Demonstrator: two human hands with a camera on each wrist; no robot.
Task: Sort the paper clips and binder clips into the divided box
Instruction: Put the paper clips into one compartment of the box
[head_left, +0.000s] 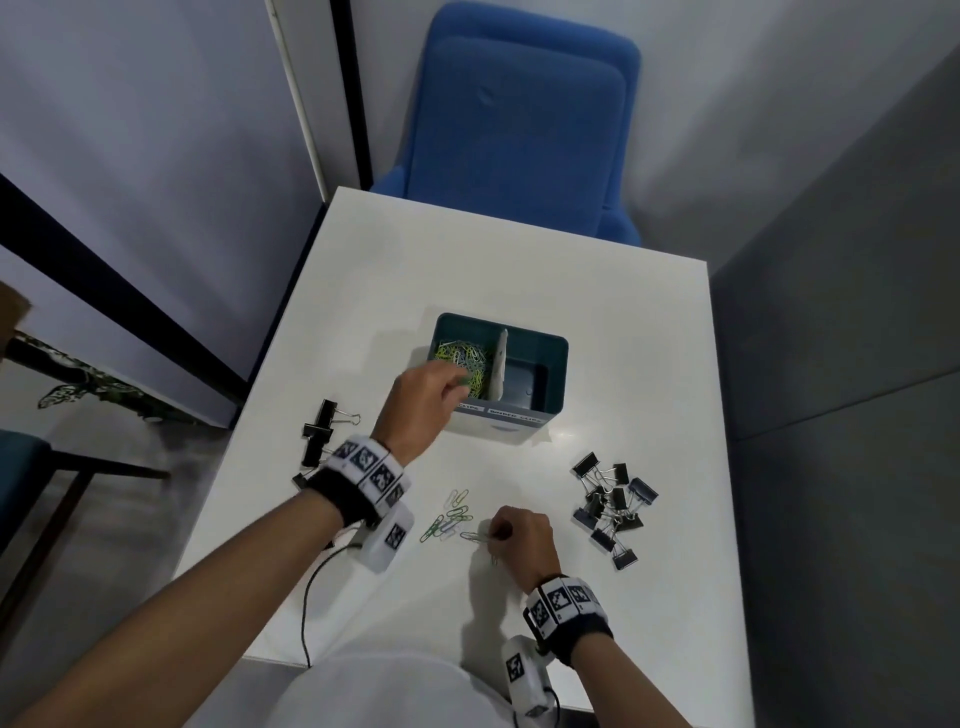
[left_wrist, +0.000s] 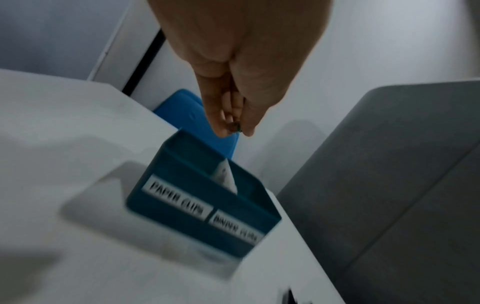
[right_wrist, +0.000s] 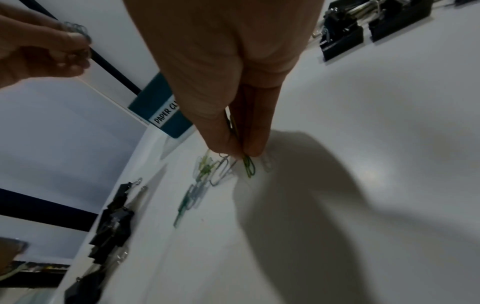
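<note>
A teal divided box (head_left: 550, 348) stands mid-table, its left half full of coloured paper clips (head_left: 465, 358), its right half holding none that I can see. My left hand (head_left: 436, 387) hovers at the box's front left corner, pinching paper clips (left_wrist: 233, 126) between thumb and fingers. My right hand (head_left: 511, 535) is down on the table, pinching paper clips (right_wrist: 246, 164) at the edge of a small loose scatter (head_left: 449, 517). Black binder clips lie in a pile at the right (head_left: 613, 506) and a smaller group at the left (head_left: 322, 431).
A blue chair (head_left: 514, 119) stands beyond the white table's (head_left: 623, 322) far edge. A grey partition (head_left: 841, 364) runs along the right side. Labels on the box front (left_wrist: 179, 198) read paper clips and binder clips. A cable (head_left: 311, 597) hangs off the near edge.
</note>
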